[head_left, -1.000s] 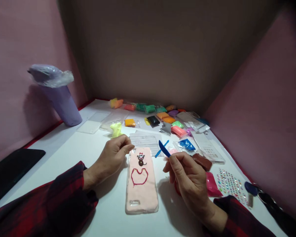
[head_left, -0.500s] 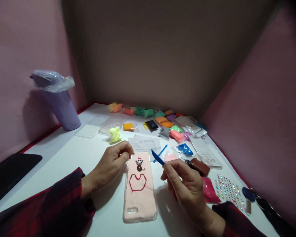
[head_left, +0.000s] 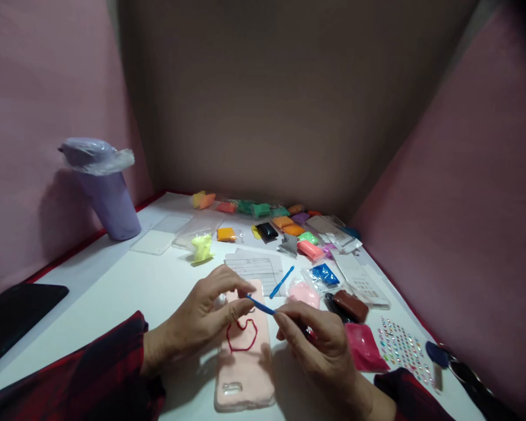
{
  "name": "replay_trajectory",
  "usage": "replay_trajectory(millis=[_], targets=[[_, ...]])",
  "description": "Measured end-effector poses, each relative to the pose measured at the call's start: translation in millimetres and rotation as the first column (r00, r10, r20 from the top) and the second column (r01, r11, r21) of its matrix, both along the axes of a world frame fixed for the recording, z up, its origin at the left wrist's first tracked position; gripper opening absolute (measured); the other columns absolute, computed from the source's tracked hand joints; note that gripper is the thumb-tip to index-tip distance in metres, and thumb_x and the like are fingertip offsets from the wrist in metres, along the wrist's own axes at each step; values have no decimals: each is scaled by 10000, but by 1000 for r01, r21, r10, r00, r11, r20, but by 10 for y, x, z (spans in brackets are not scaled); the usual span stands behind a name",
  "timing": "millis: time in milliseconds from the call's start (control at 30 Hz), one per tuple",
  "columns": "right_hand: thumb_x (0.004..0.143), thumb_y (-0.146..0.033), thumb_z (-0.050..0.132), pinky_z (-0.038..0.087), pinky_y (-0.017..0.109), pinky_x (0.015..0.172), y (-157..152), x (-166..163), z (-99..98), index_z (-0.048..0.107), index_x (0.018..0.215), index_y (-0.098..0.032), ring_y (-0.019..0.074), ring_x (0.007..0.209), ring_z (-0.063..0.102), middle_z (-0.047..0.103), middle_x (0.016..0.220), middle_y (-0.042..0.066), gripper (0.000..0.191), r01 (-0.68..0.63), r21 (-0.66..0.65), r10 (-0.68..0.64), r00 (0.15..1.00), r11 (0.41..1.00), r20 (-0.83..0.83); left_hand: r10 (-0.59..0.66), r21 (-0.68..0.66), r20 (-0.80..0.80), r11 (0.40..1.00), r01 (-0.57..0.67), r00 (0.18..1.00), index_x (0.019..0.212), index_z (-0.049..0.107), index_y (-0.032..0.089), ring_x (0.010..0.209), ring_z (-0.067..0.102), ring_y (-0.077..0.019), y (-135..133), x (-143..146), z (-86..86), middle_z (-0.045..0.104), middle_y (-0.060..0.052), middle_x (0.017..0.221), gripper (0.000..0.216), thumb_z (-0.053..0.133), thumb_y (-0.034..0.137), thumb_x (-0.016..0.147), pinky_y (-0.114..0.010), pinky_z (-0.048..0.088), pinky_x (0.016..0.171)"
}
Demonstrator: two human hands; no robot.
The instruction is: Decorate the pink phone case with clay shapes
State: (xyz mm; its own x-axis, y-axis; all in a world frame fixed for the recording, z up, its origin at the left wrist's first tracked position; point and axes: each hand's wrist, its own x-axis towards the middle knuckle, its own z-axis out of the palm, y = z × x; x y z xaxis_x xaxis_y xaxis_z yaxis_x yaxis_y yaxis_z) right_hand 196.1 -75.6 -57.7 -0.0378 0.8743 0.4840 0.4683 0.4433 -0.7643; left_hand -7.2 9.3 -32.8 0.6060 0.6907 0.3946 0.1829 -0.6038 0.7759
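Note:
In my right hand (head_left: 322, 345) a blue plastic modelling knife (head_left: 262, 306) is pinched between thumb and fingers, its blade pointing left. My left hand (head_left: 201, 307) has its thumb and forefinger closed around the blade's tip. Beneath both hands lies a phone case (head_left: 245, 374) covered in pale pink clay. A dark red clay outline (head_left: 242, 349), notched at the top like a heart or apple, sits on it. The small cat figure higher on the case is mostly hidden by my left fingers. Something red shows partly under my right fingers.
A second blue tool (head_left: 282, 282) lies on a paper sheet (head_left: 254, 266). Several clay packets, including blue (head_left: 325, 274), brown (head_left: 351, 306) and crimson (head_left: 366, 348), spread behind and right. Rhinestone stickers (head_left: 405, 351) lie right; a purple tumbler (head_left: 111, 204) and black phone-like slab (head_left: 21, 316) left.
The knife has moved left and down over the case, turned flatter. My left hand has shifted right from the case's top corner to the knife tip, covering the cat. The view has tilted slightly.

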Motion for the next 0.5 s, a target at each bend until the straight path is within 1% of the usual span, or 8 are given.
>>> replay_trajectory(millis=[67,133,267,400,500], targets=[[921,-223,556,394,248,500,0,-4,8,673,839,-180,127,536,527,611,635,8,149,-20,20,20,999,1000,35,-49,14,-36,999,50,998,741,643,204,764,542,-178,-23,13,8,581,-24,744,211,518,277,894,-308,431,721],[920,-219,556,400,251,512,3,-6,8,671,834,-180,135,559,542,613,636,11,149,-21,30,20,999,999,35,-54,6,-74,998,55,996,659,583,198,731,510,-168,-44,16,18,535,-12,707,275,498,282,907,-296,405,692],[925,-233,548,401,241,495,7,-8,-5,644,829,-181,125,547,534,607,667,11,146,8,12,-8,1000,1000,-4,-52,-70,-61,996,48,997,658,533,200,738,490,-163,-64,6,36,518,-6,731,311,447,300,940,-284,385,681],[928,-235,542,393,230,479,3,-1,-15,635,864,-185,118,545,525,614,709,13,123,37,6,-37,999,999,3,-44,-121,-16,992,42,999,654,530,199,728,489,-163,-53,10,39,502,-5,713,344,409,305,958,-279,380,663],[937,-251,523,377,234,481,1,14,-9,603,816,-185,120,541,505,588,674,5,160,50,-9,-50,998,999,24,-35,-139,9,990,36,999,646,534,194,729,492,-161,-39,10,37,504,-3,703,365,394,302,965,-275,377,662]])
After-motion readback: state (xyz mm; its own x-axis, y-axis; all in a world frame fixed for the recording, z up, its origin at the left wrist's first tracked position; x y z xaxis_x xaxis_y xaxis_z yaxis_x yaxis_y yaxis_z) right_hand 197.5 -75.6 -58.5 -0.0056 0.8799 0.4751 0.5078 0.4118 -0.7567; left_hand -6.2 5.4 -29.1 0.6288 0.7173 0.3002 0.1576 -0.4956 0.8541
